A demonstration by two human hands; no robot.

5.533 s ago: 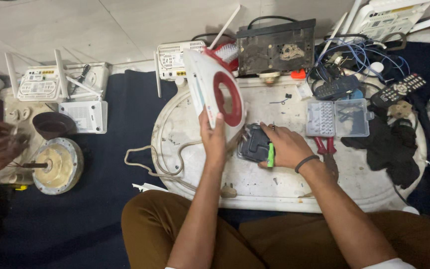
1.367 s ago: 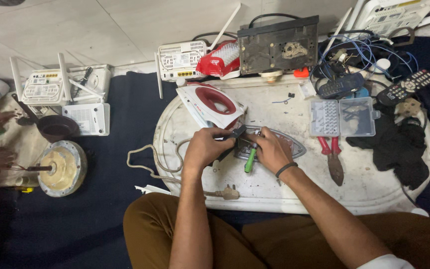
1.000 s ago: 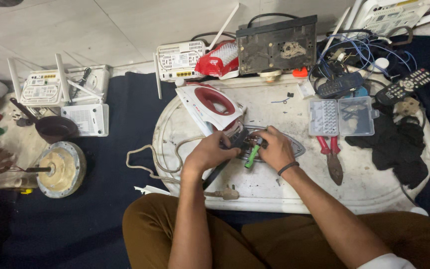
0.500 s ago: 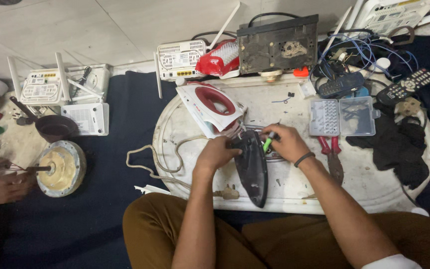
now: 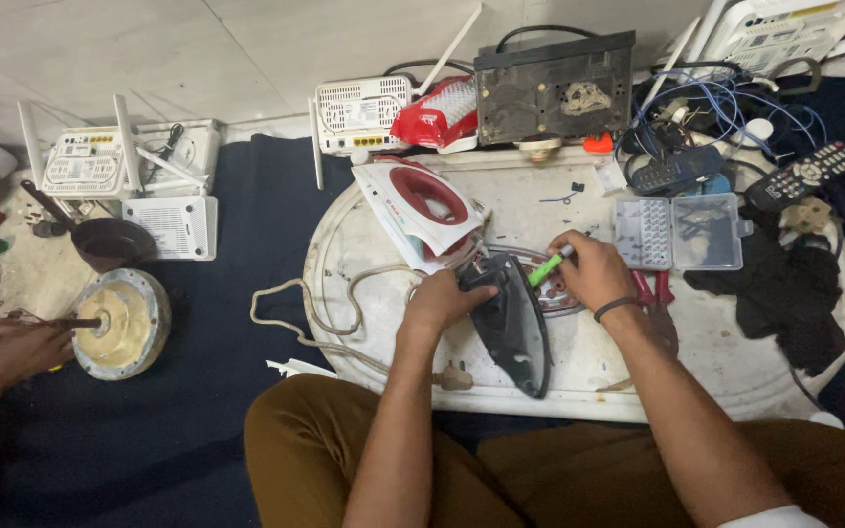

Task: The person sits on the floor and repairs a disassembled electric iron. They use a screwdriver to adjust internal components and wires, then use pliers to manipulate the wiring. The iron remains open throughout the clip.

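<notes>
On the white oval table (image 5: 716,381), nearest the knees, the dark iron soleplate (image 5: 512,323) is now lying flat-side up, tip pointing toward the person; a second ago it was sitting under both hands, further in. Looks flipped and pulled closer, so its underside is reading as the part being worked on now. Left hand (image 5: 439,301) is gripping the soleplate's far-left edge, fingers curled tight on it. Right hand (image 5: 591,271) is sitting just right of the soleplate, fingers pinching a green-handled screwdriver (image 5: 550,265) with its tip aimed down behind the plate. Red-and-white iron shell (image 5: 421,209) is lying just beyond the soleplate, cord (image 5: 310,311) looping off to its left. Clear parts box (image 5: 677,231) is sitting further right. Beyond: routers and cables on a dark mat, pale tiled floor. Far left, another person's hand (image 5: 2,350) is working beside a round metal part (image 5: 121,323).
</notes>
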